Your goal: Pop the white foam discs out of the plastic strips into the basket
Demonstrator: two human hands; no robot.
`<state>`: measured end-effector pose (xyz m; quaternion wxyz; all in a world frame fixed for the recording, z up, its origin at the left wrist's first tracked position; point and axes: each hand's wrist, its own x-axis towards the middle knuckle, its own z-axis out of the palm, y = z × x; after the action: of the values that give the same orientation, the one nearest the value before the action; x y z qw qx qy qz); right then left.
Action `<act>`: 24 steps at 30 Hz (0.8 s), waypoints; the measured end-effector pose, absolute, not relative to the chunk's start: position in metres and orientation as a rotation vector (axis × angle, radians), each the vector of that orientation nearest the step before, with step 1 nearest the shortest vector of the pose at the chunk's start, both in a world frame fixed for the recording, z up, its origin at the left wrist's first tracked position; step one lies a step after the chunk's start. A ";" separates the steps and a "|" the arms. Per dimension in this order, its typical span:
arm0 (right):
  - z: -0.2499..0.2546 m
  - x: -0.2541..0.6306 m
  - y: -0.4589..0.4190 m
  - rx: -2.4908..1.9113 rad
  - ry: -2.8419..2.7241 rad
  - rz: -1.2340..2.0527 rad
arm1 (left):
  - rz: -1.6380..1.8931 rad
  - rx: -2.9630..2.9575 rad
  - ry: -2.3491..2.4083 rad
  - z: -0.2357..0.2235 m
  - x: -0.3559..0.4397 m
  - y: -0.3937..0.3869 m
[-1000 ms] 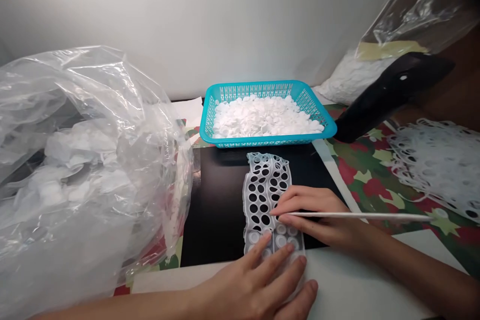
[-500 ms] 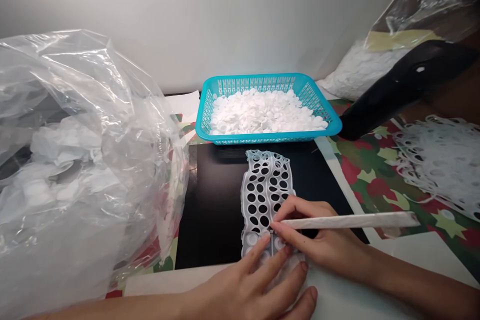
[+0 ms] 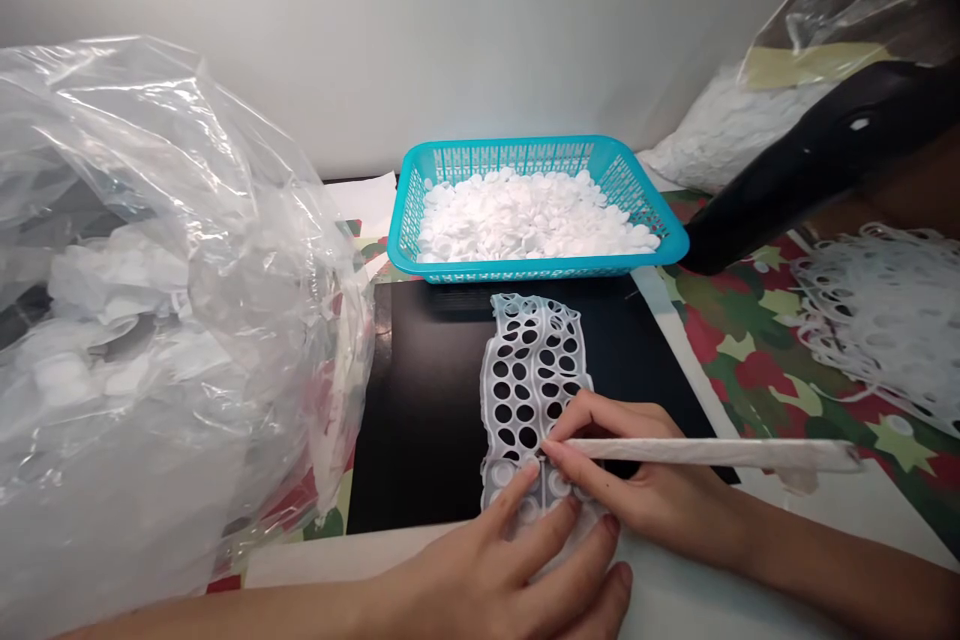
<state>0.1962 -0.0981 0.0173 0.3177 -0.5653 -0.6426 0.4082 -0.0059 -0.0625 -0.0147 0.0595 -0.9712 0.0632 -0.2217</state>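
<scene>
A soft translucent sheet (image 3: 517, 370) with rows of round holes lies on a black board (image 3: 427, 420). Its far part has open holes, while its near part still carries round pieces. My left hand (image 3: 525, 560) rests over that near part, fingers spread and pressing lightly on it. Between the thumb and fingers of my right hand (image 3: 637, 470) is a thin stick wrapped in white (image 3: 712, 452), held like a pen. The stick's tip is hidden by my fingertips, close to the edge between the open holes and the filled part.
A turquoise basket (image 3: 397, 220) of small white discs (image 3: 532, 215) stands behind the board. At left bulges a clear plastic bag (image 3: 285, 250) with white pieces. On the right are holed sheet scraps (image 3: 885, 320), a black object (image 3: 795, 170) and another bag of white bits (image 3: 720, 130).
The view has shifted slightly. The stick's far end has swung down and a little to the right. Both hands stay at nearly the same spot on the sheet.
</scene>
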 end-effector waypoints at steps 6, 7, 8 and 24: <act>0.020 0.194 -0.100 -1.452 -1.741 1.079 | -0.637 -2.913 0.229 -0.013 -0.005 -0.059; 0.020 0.195 -0.101 -1.444 -1.754 1.082 | -0.639 -2.908 0.230 -0.013 -0.005 -0.060; 0.019 0.195 -0.101 -1.435 -1.770 1.084 | -0.643 -2.906 0.223 -0.012 -0.004 -0.060; 0.023 0.199 -0.099 -1.449 -1.797 1.064 | -0.666 -2.957 0.138 -0.009 -0.005 -0.066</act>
<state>0.1995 -0.0990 0.0226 0.2953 -0.5447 -0.6754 0.4000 -0.0050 -0.0658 -0.0092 0.0538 -0.9732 0.0454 -0.2191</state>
